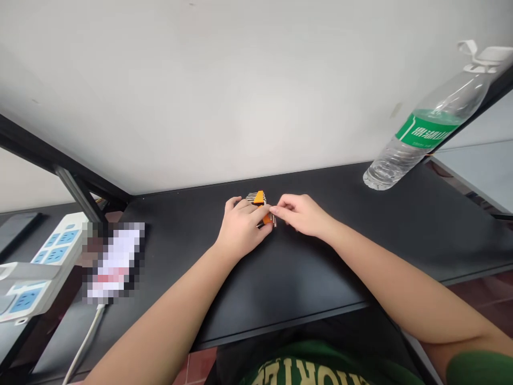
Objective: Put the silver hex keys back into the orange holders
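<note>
An orange holder [260, 197] with several metal hex keys fanned out of it lies on the black tabletop [280, 278]. My left hand [242, 224] is wrapped over its near left part, fingers covering some of it. From the right, my right hand [300, 214] reaches in with thumb and index finger pinched together at the holder's right edge, beside the left fingertips. What that pinch holds, if anything, is too small to make out.
A large water bottle [427, 128] with a green label stands at the back right against the wall. On the left lie a blurred-out phone [116, 262] with a white cable and a white power strip [54, 256] with blue sockets.
</note>
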A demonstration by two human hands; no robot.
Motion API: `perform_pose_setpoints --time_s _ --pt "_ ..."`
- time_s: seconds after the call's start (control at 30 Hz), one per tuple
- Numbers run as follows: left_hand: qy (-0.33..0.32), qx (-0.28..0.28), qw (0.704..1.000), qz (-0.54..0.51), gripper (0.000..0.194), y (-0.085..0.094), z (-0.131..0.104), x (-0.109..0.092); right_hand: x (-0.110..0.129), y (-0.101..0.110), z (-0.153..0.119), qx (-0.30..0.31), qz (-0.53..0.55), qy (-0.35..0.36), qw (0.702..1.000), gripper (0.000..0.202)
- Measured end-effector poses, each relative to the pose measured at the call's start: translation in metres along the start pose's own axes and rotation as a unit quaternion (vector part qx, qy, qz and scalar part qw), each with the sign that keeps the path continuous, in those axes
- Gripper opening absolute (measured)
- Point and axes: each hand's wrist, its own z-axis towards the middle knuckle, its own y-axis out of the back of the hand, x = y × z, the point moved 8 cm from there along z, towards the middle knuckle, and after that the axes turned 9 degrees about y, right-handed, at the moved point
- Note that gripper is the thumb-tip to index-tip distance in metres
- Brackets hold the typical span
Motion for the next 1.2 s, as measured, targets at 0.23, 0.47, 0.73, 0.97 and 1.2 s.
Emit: perform_pose_setpoints --time_s 0.23,0.47,0.73,0.97,1.2 --pt "0.007 -0.004 1.000 -0.025 0.028 -0.004 0.000 0.003 -0.022 0.021 0.014 0.009 -0.361 0.032 0.932 0.012" --pt "0.051 -0.004 0.999 -0.020 0.056 -0.006 0.001 0.010 -0.027 0.009 0.008 0.098 -0.423 -0.039 0.900 0.014" --pt "0.034 -0.010 0.999 -0.037 0.043 -0.006 0.003 0.014 0.003 0.009 0.001 0.058 -0.237 0.045 0.969 0.011" --pt "-0.012 -0.016 0.999 -0.046 0.044 -0.004 0.002 0.004 0.019 0.007 0.000 0.002 -0.088 0.126 0.988 0.006" --pt "-0.013 -0.007 0.998 -0.053 0.044 -0.006 0.000 0.002 0.024 0.007 -0.001 -0.015 -0.082 0.135 0.987 0.007"
